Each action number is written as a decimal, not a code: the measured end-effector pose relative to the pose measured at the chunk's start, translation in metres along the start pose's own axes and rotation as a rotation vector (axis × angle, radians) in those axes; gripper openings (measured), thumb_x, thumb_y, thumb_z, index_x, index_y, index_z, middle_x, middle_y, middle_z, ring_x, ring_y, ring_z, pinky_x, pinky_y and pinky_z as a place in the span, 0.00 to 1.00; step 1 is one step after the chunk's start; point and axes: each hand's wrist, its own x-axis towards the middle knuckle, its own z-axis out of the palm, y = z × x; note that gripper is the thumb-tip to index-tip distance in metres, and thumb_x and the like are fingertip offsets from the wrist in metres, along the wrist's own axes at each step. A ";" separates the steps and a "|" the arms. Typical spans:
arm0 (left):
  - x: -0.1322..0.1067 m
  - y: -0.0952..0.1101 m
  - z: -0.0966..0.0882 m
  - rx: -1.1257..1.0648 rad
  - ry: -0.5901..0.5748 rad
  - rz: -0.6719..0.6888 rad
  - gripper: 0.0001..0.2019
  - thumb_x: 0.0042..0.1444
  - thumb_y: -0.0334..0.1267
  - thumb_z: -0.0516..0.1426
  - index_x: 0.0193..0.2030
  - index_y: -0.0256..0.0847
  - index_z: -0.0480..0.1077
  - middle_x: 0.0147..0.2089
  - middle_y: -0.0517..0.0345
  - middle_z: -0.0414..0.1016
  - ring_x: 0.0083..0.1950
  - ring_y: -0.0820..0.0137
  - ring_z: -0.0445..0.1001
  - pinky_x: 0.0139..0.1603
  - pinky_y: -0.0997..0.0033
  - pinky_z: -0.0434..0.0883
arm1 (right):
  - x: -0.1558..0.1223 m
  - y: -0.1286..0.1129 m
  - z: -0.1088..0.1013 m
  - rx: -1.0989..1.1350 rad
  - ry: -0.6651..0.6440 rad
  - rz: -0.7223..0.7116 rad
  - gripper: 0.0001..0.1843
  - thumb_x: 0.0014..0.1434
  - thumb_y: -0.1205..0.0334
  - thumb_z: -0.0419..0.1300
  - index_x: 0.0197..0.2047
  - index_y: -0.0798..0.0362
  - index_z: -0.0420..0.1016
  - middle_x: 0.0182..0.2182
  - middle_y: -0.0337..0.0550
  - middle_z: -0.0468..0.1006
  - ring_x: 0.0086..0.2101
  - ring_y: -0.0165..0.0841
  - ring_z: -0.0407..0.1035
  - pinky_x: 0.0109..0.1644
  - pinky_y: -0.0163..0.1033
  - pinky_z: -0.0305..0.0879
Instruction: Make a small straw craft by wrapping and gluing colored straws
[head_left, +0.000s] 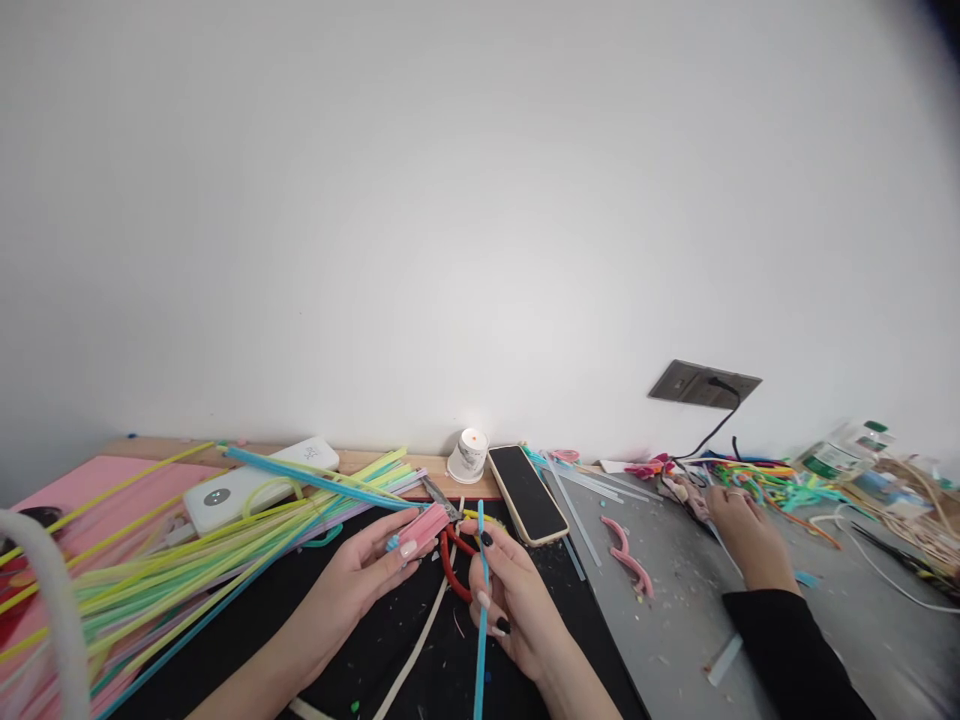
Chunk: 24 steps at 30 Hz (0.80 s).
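In my left hand (375, 560) is a short pink bundle of pipe cleaners (421, 526) with a light blue end, pinched between thumb and fingers. My right hand (517, 595) grips a long blue pipe cleaner (481, 640), which stands nearly upright and runs down past the lower edge of the view. Between the hands lie red-handled pliers (454, 570), partly hidden by my right fingers. A loose pile of yellow, green, blue and purple pipe cleaners (247, 560) spreads out to the left of my left hand. The two held pieces are apart.
A phone (531, 495) and an upturned paper cup (469, 455) stand near the wall, a white power bank (259, 485) to the left. Pink-handled pliers (627, 558) lie on the grey table. At right, a co-worker's hand (750, 535) works among colourful scraps; a plastic bottle (844, 450) lies beyond.
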 end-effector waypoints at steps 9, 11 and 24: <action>0.000 0.001 -0.002 0.058 0.004 -0.002 0.21 0.53 0.46 0.61 0.54 0.46 0.70 0.57 0.54 0.74 0.58 0.60 0.71 0.56 0.63 0.70 | 0.002 0.001 -0.003 0.090 -0.062 0.022 0.24 0.54 0.57 0.66 0.54 0.56 0.71 0.26 0.41 0.76 0.18 0.25 0.67 0.23 0.31 0.67; -0.001 0.002 -0.002 0.073 0.020 0.000 0.21 0.53 0.47 0.60 0.53 0.45 0.70 0.55 0.52 0.76 0.57 0.59 0.72 0.56 0.61 0.70 | 0.002 0.002 -0.003 0.098 -0.090 0.030 0.24 0.54 0.58 0.67 0.53 0.56 0.72 0.27 0.41 0.76 0.20 0.25 0.69 0.26 0.31 0.69; -0.004 0.006 0.003 0.140 0.155 0.133 0.19 0.51 0.46 0.61 0.47 0.36 0.73 0.41 0.53 0.82 0.45 0.60 0.79 0.46 0.66 0.73 | 0.002 0.008 0.004 -0.097 -0.092 -0.054 0.20 0.51 0.49 0.66 0.33 0.60 0.74 0.23 0.44 0.77 0.16 0.24 0.66 0.18 0.28 0.63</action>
